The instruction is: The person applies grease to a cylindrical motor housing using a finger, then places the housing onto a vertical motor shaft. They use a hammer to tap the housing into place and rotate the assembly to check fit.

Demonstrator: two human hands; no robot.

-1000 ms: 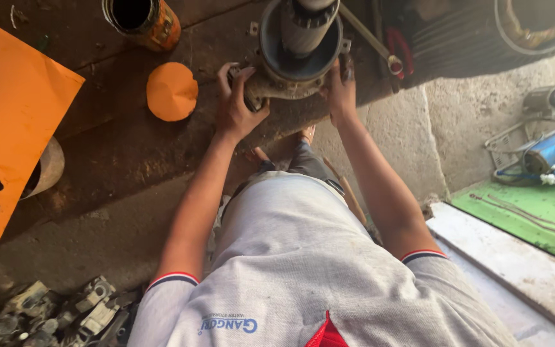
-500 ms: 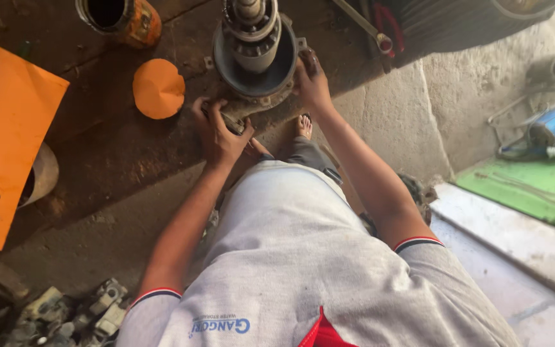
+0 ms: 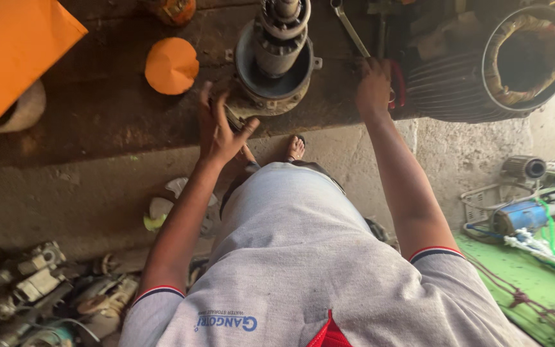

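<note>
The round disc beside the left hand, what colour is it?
The disc is plain orange, lying on the dark workbench; the head view shows it clearly.

Two bare hands are over the bench: the left hand (image 3: 221,128) at centre frame and the right hand (image 3: 374,87) to the right of it. One foot in a sandal (image 3: 295,148) shows just below the bench edge.

One motor rotor assembly (image 3: 276,58) stands at top centre. One ribbed motor housing (image 3: 483,71) with copper windings lies at upper right. One spanner (image 3: 350,29) rests between them.

Orange things number three: one large orange sheet (image 3: 8,51) at upper left, one round orange disc (image 3: 171,64), and one orange can (image 3: 171,9) at the top edge.

One blue motor (image 3: 525,215) sits at right, and one green mat (image 3: 547,283) at lower right. The scrap pile (image 3: 27,289) at lower left is too jumbled to count.
</note>
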